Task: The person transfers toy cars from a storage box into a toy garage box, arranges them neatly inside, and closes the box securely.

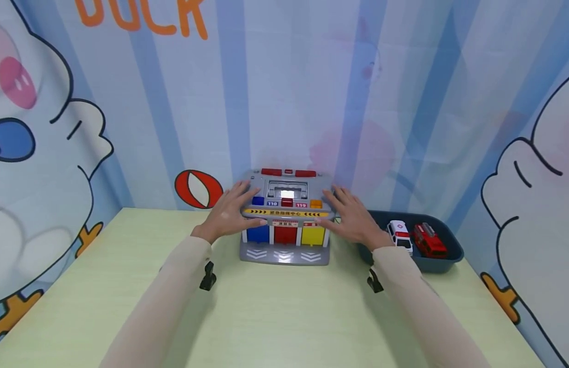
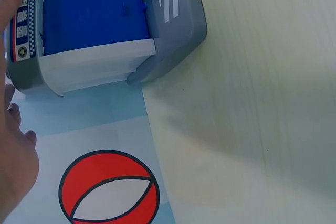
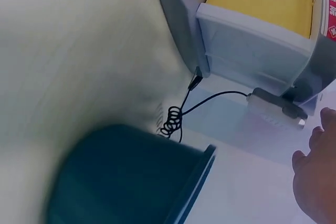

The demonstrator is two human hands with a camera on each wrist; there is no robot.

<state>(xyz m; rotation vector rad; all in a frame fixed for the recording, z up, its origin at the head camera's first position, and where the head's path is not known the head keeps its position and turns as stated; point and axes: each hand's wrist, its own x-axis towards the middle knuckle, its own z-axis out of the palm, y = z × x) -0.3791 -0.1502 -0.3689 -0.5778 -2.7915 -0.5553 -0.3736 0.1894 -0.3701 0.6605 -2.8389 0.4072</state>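
Observation:
A grey toy garage (image 1: 284,257) stands at the back of the table, with a blue door (image 1: 258,234), a red door (image 1: 285,235) and a yellow door (image 1: 313,235) along its front. My left hand (image 1: 226,212) is at its left side, fingers extended along the upper edge and thumb toward the front. Mirroring it on the right side is my right hand (image 1: 355,219), also with fingers spread out. The left wrist view gives the blue door close up, with part of the left hand at its edge. From the garage's right side hangs a grey handset (image 3: 275,108) on a coiled black cord (image 3: 172,120).
Right of the garage, a dark blue-green bin (image 1: 442,265) holds a white toy ambulance (image 1: 399,235) and a red toy fire truck (image 1: 430,240). The right forearm passes close by the bin. Behind the pale table (image 1: 284,317) hangs a striped cartoon curtain (image 1: 284,92).

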